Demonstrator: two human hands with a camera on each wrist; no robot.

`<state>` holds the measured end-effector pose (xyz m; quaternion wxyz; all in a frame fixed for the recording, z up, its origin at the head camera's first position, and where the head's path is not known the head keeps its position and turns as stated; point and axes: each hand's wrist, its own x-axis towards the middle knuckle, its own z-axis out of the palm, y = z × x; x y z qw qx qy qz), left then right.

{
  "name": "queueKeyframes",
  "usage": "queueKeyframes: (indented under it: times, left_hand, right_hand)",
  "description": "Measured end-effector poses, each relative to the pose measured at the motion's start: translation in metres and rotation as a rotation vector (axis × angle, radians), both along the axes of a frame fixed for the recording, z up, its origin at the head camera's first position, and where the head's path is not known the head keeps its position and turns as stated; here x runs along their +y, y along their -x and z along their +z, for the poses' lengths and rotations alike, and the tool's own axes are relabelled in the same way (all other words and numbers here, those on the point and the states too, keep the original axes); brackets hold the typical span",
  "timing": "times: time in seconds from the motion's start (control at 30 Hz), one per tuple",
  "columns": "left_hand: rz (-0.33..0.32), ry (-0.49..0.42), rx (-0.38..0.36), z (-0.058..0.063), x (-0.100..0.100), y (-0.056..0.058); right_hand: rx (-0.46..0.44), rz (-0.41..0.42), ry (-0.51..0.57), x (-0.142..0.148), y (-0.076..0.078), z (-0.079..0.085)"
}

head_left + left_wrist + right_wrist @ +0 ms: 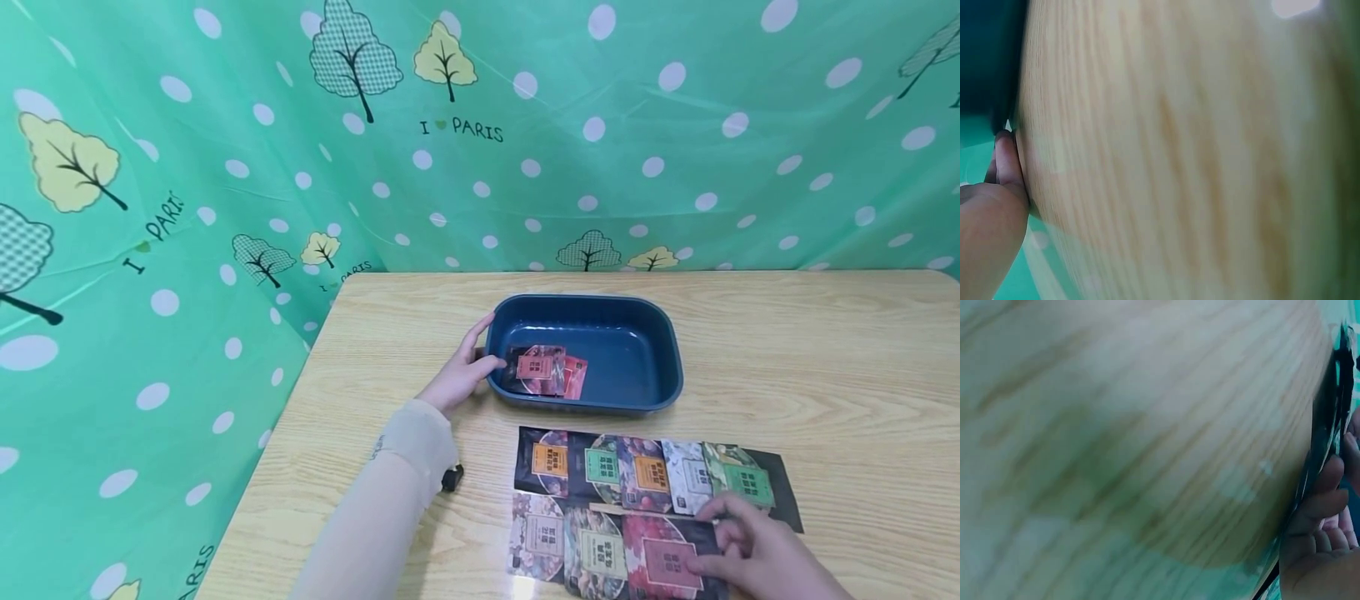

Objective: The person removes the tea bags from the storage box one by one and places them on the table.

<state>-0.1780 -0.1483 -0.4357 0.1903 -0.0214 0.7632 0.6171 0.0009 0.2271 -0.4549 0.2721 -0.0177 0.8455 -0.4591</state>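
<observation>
A dark blue rectangular bin [637, 350] stands near the middle of the table. My left hand [467, 367] grips its left end, thumb over the rim and fingers along the outside wall. Inside the bin lie a dark red packet [534, 369] and a pinker one [576, 377], partly covered. At the lower right, my right hand [757, 550] pinches the right edge of a red packet [660, 554], its thumb on the printed face. In the right wrist view, the curled fingers [1329, 506] are at the edge of dark, shiny packets.
Two rows of overlapping printed packets lie in front of the bin, among them a green-labelled packet [738, 475], an orange-labelled one [550, 460] and a pale one [537, 537]. A small black object [452, 477] is beside my left sleeve. Green patterned cloth [525, 200] hangs behind the table.
</observation>
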Motion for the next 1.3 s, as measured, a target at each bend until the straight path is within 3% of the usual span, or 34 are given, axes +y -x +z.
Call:
queueKeyframes:
  times: [0.17,0.53,1.07,1.3]
  left_hand:
    - [-0.005,0.0,0.007,-0.002,0.0,0.001]
    - [-0.006,-0.015,0.006,-0.002,0.0,0.001]
    - [0.006,-0.022,-0.001,-0.002,0.001,0.001]
    - [0.009,-0.02,-0.009,-0.001,0.001,0.001]
  right_hand:
    - [0.065,0.01,-0.172,-0.006,-0.001,0.0]
    - [0.152,-0.014,-0.322,-0.018,-0.004,-0.003]
    - [0.124,-0.005,-0.365,-0.02,-0.002,0.005]
    - [0.101,-0.057,-0.362,-0.021,0.002,0.018]
